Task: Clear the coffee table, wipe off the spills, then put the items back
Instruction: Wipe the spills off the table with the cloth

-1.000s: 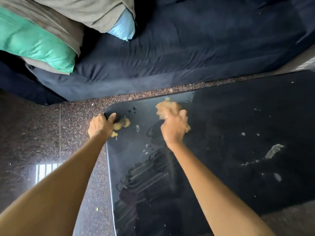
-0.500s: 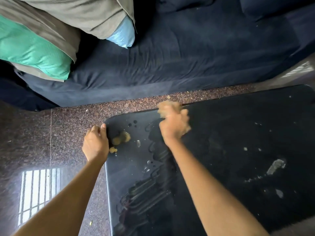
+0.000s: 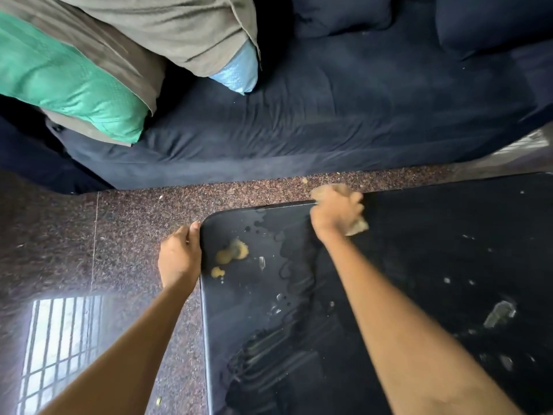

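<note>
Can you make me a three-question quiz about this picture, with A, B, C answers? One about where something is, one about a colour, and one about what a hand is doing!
1. Where is the yellow blob on the coffee table?
A. Near the corner by the left hand
B. Under the right hand
C. On the floor

2. What colour is the shiny pillow on the sofa?
A. Red
B. Green
C. White

3. What is the right hand doing?
A. Lying flat with nothing in it
B. Pointing at the sofa
C. Gripping a cloth on the tabletop

Answers:
1. A: the blob sits just inside the table's rounded corner, right beside the left hand.
2. B: the pillow at the upper left is bright green.
3. C: bits of tan cloth stick out from the curled fingers at the table's far edge.
</note>
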A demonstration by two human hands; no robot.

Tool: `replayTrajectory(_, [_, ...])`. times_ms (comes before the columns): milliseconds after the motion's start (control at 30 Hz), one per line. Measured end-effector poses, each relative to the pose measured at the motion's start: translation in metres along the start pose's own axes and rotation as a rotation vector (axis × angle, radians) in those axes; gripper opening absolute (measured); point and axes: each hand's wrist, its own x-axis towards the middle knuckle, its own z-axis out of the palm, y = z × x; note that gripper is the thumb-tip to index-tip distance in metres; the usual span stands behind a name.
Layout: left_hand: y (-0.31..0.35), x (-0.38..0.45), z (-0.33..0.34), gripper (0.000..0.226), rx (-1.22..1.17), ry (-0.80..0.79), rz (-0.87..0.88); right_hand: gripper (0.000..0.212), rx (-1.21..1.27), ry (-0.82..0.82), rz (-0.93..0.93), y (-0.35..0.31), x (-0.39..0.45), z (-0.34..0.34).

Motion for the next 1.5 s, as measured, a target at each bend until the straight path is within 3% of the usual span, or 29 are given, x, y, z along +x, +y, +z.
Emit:
replayTrajectory(67, [0.001, 0.000, -0.001, 0.044, -0.024, -0.008, 0.001, 0.038, 0.065, -0.014, -0.142, -0.041, -0.048, 0.019])
replayTrajectory(167, [0.003, 0.001, -0.002, 0.044, -0.061, -0.008, -0.037, 0.043, 0.154, -0.105, -0.577, -0.089, -0.107, 0.048])
replayTrajectory(300, [0.000, 0.002, 0.003, 0.043, -0.128, -0.015, -0.111, 0.050, 0.195, -0.115, -0.900, -0.060, -0.087, 0.034])
replayTrajectory(367, [-0.003, 0.001, 0.005, 0.044, -0.146, -0.018, -0.130, 0.057, 0.241, -0.045, -0.859, -0.020, -0.063, 0.019])
replayTrajectory(467, [-0.004, 0.000, 0.001, 0.041, -0.178, -0.031, -0.120, 0.057, 0.262, 0.107, -0.510, 0.022, -0.034, 0.005])
replayTrajectory(567, [-0.005, 0.003, -0.001, 0.042, -0.211, -0.051, -0.110, 0.048, 0.228, 0.206, -0.199, 0.006, -0.032, 0.019])
replayTrajectory(633, [-0.013, 0.007, -0.004, 0.044, -0.269, -0.073, -0.136, 0.043, 0.279, 0.255, -0.127, -0.028, -0.052, 0.035])
replayTrajectory(700, [-0.022, 0.010, -0.007, 0.047, -0.276, -0.087, -0.182, 0.041, 0.298, 0.172, -0.241, -0.068, -0.085, 0.053])
replayTrajectory(800, [-0.029, 0.009, -0.017, 0.049, -0.199, -0.091, -0.197, 0.044, 0.300, 0.080, -0.591, -0.104, -0.142, 0.077])
replayTrajectory(933, [-0.025, 0.000, -0.021, 0.048, -0.171, -0.060, -0.156, 0.041, 0.163, -0.070, -1.160, -0.058, -0.144, 0.074])
replayTrajectory(1000, [-0.022, -0.001, -0.018, 0.049, -0.222, -0.068, -0.159, 0.048, 0.143, -0.062, -1.146, -0.023, -0.124, 0.058])
replayTrajectory(1067, [-0.016, -0.002, -0.012, 0.048, -0.267, -0.081, -0.169, 0.042, 0.195, 0.101, -0.981, 0.010, -0.100, 0.037])
replayTrajectory(1133, [-0.010, -0.004, -0.009, 0.046, -0.286, -0.097, -0.179, 0.042, 0.262, 0.266, -0.767, 0.038, -0.076, 0.024])
replayTrajectory(1267, [-0.014, -0.005, -0.006, 0.046, -0.236, -0.105, -0.155, 0.053, 0.277, 0.281, -0.144, 0.021, -0.087, 0.038])
replayTrajectory(1300, [-0.017, -0.006, -0.007, 0.046, -0.233, -0.107, -0.146, 0.050, 0.299, 0.255, -0.078, 0.003, -0.105, 0.043])
replayTrajectory(1367, [-0.023, -0.009, -0.009, 0.045, -0.217, -0.113, -0.134, 0.042, 0.272, 0.186, -0.181, -0.028, -0.145, 0.053])
replayTrajectory(1433, [-0.029, -0.013, -0.010, 0.046, -0.180, -0.103, -0.106, 0.042, 0.171, 0.162, -0.449, -0.039, -0.183, 0.070])
replayTrajectory(1500, [-0.029, -0.020, -0.010, 0.047, -0.138, -0.095, -0.086, 0.050, 0.162, 0.037, -0.753, -0.026, -0.199, 0.077])
